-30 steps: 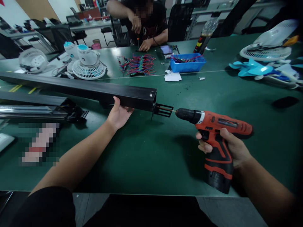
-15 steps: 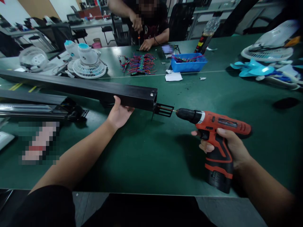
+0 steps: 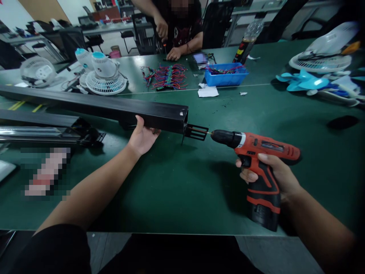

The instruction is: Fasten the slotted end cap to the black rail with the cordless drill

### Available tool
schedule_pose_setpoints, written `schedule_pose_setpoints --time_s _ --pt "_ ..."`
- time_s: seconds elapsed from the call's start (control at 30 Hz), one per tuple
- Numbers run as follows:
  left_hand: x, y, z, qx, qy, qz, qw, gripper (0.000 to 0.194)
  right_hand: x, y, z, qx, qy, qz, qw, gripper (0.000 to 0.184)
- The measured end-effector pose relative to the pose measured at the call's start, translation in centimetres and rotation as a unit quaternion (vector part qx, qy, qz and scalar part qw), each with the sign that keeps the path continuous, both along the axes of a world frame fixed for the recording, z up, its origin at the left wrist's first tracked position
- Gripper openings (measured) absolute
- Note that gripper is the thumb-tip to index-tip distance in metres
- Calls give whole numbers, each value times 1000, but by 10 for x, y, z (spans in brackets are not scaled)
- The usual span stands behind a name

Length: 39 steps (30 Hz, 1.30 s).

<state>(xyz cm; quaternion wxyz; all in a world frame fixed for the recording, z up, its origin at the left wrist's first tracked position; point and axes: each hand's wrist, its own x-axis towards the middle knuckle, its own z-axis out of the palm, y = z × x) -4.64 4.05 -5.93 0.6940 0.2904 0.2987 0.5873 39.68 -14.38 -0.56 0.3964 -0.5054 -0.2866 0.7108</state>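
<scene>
A long black square tube (image 3: 94,105) lies across the green table (image 3: 182,190), its open end pointing right. My left hand (image 3: 142,136) grips the tube from below near that end, fingers curled under it. A small black slotted bracket (image 3: 196,132) sticks out of the tube's end. My right hand (image 3: 269,176) is wrapped round the handle of an orange and black cordless drill (image 3: 258,163). The drill's bit points left and touches the bracket.
A second black rail (image 3: 42,125) lies at the left. Small white fans (image 3: 104,74), red wire bundles (image 3: 168,76) and a blue bin (image 3: 226,76) sit farther back. Blue fan blades (image 3: 303,82) lie at the right. Another person works across the table (image 3: 176,34).
Almost nothing differs: the drill and the tube hold their places, and the view has shifted slightly. My right index finger has shifted a little on the drill's grip.
</scene>
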Motion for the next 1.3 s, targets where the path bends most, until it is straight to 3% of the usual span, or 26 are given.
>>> schedule_pose_setpoints --time_s 0.13,0.27,0.43,0.67,0.9,1.1,1.3 --pt "3 -2 5 -12 -4 15 1000 71 1 -1 1 10 9 3 1000 59" --pt "5 -4 8 -7 -12 12 1000 70 2 -3 -1 35 38 25 998 74" --pt "6 -5 6 -9 0 25 1000 70 -5 -6 -5 83 48 -28 995 61" --pt "-1 -1 0 15 7 1 1000 78 -11 -8 -6 84 35 -31 995 64" --pt "7 -4 5 5 25 40 999 84 -10 -8 -5 92 43 -32 994 60" --pt "0 0 -2 16 0 -3 1000 81 -12 -8 -2 99 61 -35 993 59" --pt "2 -2 0 20 25 20 999 83 -13 -7 -2 99 68 -34 992 63"
